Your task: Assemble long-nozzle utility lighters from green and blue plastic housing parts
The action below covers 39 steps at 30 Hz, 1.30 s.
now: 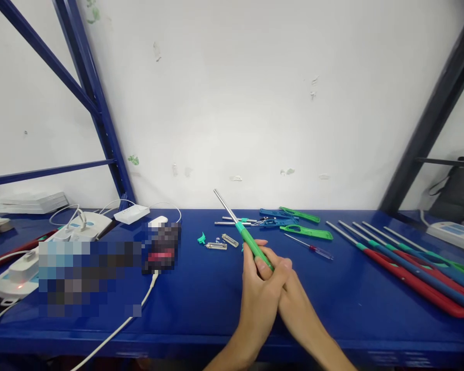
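A long-necked lighter (248, 239) with a green body and a metal tube points up and to the left. My left hand (258, 286) wraps round its body, and my right hand (280, 268) closes round the same part from the right, the two hands pressed together. The lower end of the lighter is hidden in them. Just left of my hands lie two clear fuel tanks (217, 247) and a teal trigger piece (201, 238). Beyond them are loose metal tubes (232, 222), blue casing halves (280, 222) and a green casing half (306, 233). A screwdriver (309, 246) lies to the right.
Several red, blue and green lighters (410, 278) lie side by side at the right. On the left are a white power strip (13, 281), a phone (162, 250) and its white cable (118, 330). The wall (232, 103) closes off the back of the blue table (201, 309).
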{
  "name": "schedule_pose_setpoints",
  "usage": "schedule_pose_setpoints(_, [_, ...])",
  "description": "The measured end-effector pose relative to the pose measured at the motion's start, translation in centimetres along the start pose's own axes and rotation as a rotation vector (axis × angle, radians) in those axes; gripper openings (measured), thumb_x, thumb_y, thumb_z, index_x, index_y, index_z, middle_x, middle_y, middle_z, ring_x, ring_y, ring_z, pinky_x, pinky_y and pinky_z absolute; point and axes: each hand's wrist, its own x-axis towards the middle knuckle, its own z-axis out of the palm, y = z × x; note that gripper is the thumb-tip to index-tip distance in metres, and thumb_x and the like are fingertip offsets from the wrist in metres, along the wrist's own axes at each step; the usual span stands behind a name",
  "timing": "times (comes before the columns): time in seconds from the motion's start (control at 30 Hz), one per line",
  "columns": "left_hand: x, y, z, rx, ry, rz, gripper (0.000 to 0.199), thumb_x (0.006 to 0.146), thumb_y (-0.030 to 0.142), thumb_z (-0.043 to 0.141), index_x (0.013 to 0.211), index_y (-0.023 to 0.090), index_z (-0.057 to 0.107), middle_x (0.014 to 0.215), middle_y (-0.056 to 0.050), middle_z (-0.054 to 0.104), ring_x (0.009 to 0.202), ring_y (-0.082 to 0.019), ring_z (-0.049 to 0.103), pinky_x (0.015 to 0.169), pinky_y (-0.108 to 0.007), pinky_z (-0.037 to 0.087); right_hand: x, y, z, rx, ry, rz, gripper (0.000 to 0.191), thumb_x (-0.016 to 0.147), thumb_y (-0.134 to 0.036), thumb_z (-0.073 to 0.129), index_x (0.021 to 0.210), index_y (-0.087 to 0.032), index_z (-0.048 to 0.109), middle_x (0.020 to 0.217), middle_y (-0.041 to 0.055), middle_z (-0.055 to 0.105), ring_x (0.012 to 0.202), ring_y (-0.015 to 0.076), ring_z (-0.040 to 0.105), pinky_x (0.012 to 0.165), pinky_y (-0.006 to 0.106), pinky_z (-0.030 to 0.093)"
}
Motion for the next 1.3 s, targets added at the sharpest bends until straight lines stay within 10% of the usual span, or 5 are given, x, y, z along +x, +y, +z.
schedule_pose_setpoints(0.37, [0.2, -0.4, -0.3, 0.017, 0.011, 0.048, 0.056, 0.081, 0.036, 0.083, 0.122, 0.025, 0.047, 0.102, -0.004, 0.064, 0.095, -0.022, 0.068, 0.09, -0.033, 0.054, 0.2, 0.2, -0.2, 0.024, 0.01, 0.027, 0.053, 0.1, -0.061, 0.051, 0.144, -0.031, 0.056, 0.112, 0.0046, 0.072, 0.092, 0.0226, 0.063, 0.083, 0.033, 0.049])
schedule_pose_setpoints(0.7, [0.3, 1.1, -1.4, 0.19, 0.02, 0.248, 0.024, 0.105, 0.039, 0.053, 0.123, 0.026, 0.059, 0.103, -0.003, 0.068, 0.09, -0.019, 0.066, 0.083, -0.028, 0.051, -0.1, -2.9, -0.9, 0.777, -0.032, 0.375, 0.067, 0.082, -0.055, 0.08, 0.141, -0.033, 0.056, 0.064, -0.0083, 0.047, 0.047, 0.0032, 0.029, 0.045, 0.015, 0.021])
schedule_pose_setpoints(1.03, [0.4, 1.9, -1.2, 0.0, 0.09, 0.281, 0.035, 0.095, 0.035, 0.071, 0.11, 0.026, 0.041, 0.108, -0.005, 0.072, 0.098, -0.019, 0.072, 0.087, -0.031, 0.055, -0.3, -2.7, -0.5, 0.674, 0.009, 0.242, 0.045, 0.095, -0.062, 0.061, 0.12, -0.026, 0.05, 0.045, -0.011, 0.046, 0.034, 0.0078, 0.035, 0.033, 0.014, 0.026])
schedule_pose_setpoints(1.3, [2.5, 4.0, -3.7, 0.017, -0.057, 0.108, 0.059, 0.074, 0.035, 0.087, 0.114, 0.023, 0.045, 0.079, 0.001, 0.071, 0.072, -0.016, 0.067, 0.07, -0.026, 0.05, 0.3, -1.6, -0.5, 0.353, -0.068, 0.147, 0.059, 0.098, -0.07, 0.048, 0.135, -0.024, 0.05, 0.08, -0.0008, 0.07, 0.043, 0.0103, 0.053, 0.04, 0.023, 0.045])
